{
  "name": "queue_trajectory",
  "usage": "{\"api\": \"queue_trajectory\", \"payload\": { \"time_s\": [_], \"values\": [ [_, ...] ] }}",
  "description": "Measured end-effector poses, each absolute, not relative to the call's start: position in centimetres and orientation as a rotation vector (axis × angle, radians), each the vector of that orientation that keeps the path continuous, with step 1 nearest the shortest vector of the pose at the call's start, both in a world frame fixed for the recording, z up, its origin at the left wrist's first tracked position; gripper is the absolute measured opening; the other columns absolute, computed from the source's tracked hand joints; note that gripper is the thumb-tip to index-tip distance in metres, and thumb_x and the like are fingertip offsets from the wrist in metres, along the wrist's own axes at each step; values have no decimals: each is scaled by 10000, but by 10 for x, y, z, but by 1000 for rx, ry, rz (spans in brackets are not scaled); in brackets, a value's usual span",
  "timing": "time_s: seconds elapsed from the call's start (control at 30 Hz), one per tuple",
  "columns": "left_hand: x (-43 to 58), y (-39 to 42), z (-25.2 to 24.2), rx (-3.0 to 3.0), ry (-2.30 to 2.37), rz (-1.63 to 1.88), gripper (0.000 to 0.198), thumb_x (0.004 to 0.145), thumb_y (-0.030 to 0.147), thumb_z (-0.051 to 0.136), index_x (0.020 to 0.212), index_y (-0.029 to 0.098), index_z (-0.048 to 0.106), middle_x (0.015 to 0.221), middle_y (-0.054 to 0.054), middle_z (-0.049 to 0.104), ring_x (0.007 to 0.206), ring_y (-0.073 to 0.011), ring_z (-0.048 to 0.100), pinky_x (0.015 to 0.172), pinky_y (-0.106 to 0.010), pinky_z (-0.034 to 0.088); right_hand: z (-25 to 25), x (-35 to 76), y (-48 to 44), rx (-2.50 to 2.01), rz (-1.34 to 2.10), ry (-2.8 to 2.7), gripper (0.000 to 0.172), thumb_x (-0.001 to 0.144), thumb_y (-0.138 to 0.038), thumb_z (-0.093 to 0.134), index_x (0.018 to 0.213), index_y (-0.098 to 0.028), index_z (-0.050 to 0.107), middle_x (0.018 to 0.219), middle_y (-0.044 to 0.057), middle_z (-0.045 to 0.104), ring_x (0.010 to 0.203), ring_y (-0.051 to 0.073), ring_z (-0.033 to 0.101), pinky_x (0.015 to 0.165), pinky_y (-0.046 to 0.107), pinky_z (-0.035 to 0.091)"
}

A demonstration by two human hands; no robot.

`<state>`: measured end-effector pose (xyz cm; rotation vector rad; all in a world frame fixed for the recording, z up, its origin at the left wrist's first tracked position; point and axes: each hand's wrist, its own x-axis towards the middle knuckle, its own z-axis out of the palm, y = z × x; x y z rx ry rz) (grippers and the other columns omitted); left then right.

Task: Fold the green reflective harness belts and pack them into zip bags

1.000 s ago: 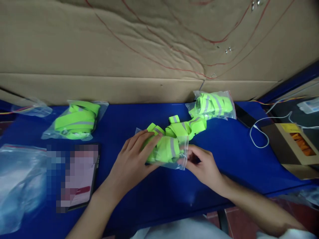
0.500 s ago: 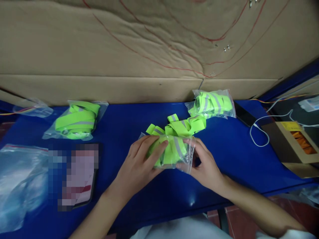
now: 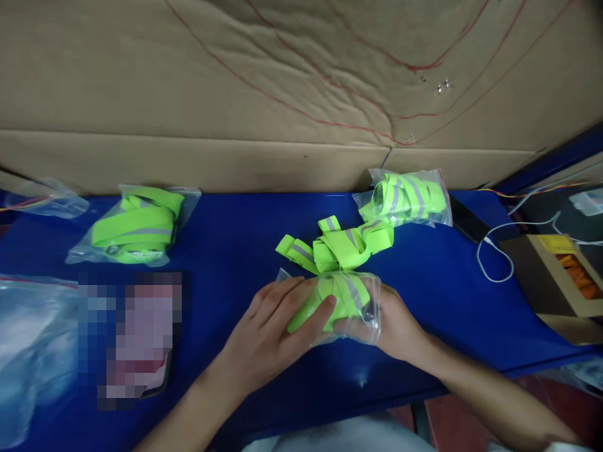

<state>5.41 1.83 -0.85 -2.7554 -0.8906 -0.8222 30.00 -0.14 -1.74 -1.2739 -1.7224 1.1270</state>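
Between my hands is a clear zip bag [image 3: 348,301] with a folded neon-yellow reflective strap inside. My left hand [image 3: 277,320] wraps its left side, thumb across the front. At the bag's open-looking right end, my right hand [image 3: 396,320] has its fingers partly behind or inside the plastic; which of these I cannot tell. Just beyond the bag, a loose reflective strap [image 3: 343,248] lies in folds on the blue table [image 3: 254,232]. Behind it is a second bagged strap [image 3: 409,198], and a third bagged strap [image 3: 139,223] lies at the back left.
At the left are a phone [image 3: 146,333] with a blurred screen and a stack of clear plastic bags [image 3: 32,351]. To the right lie a dark phone [image 3: 464,216], a white cable [image 3: 494,251] and a cardboard box [image 3: 549,270]. A cardboard panel [image 3: 235,113] stands behind the table.
Both hands and the bag have come slightly nearer to me and right, away from the loose strap. My right fingers have shifted further behind or into the bag's right end. The view has shifted slightly.
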Motion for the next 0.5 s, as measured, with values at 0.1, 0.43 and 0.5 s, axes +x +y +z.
{"api": "queue_trajectory", "payload": {
  "time_s": [0.1, 0.43, 0.5],
  "values": [
    [52, 18, -7, -2720, -907, -836, 458, 916, 263, 731, 1349, 226, 585, 1267, -139, 673, 1169, -289, 638, 986, -430, 503, -12, 298, -2, -1328, 1191, -1558, 403, 774, -367, 890, 1099, -212, 709, 1005, 49, 752, 888, 212, 717, 793, 302, 583],
    [35, 23, 0, -2661, -1050, -767, 460, 948, 299, 682, 1395, 259, 585, 1280, -121, 682, 1118, -282, 676, 987, -459, 548, 5, 309, 5, -1279, 1483, -1163, 368, 664, -320, 955, 931, -193, 737, 819, 17, 727, 702, 170, 680, 630, 261, 576],
    [24, 29, 3, -2592, -1125, -761, 474, 936, 288, 697, 1396, 276, 588, 1224, -95, 710, 1065, -275, 702, 948, -438, 572, 7, 319, 10, -1340, 1441, -1094, 361, 661, -326, 954, 905, -189, 726, 765, 6, 716, 640, 151, 653, 563, 239, 537]
  ]
}}
